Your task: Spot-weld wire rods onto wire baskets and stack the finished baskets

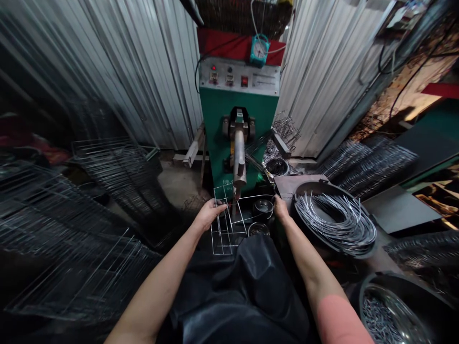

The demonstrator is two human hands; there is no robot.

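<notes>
My left hand [211, 213] pinches the edge of a wire grid [229, 232] made of thin crossed metal rods. The grid is tilted in front of a green spot welder [215, 129], beneath its cylindrical upper arm [239, 157]. My right hand [280, 209] is closed on the right end of a bent metal wire [258, 196], which runs leftward to the grid below the electrode tip. Whether the wire is joined to the grid, I cannot tell. Two small round containers [263, 207] sit just below the wire, between my hands.
Coiled cut wires fill a round basin [299, 217] on the right. A second basin [369, 282] with small metal pieces stands at lower right. Stacks of wire grids [118, 177] crowd the left. A teal clock [259, 49] rests atop the machine, before corrugated metal walls [143, 62].
</notes>
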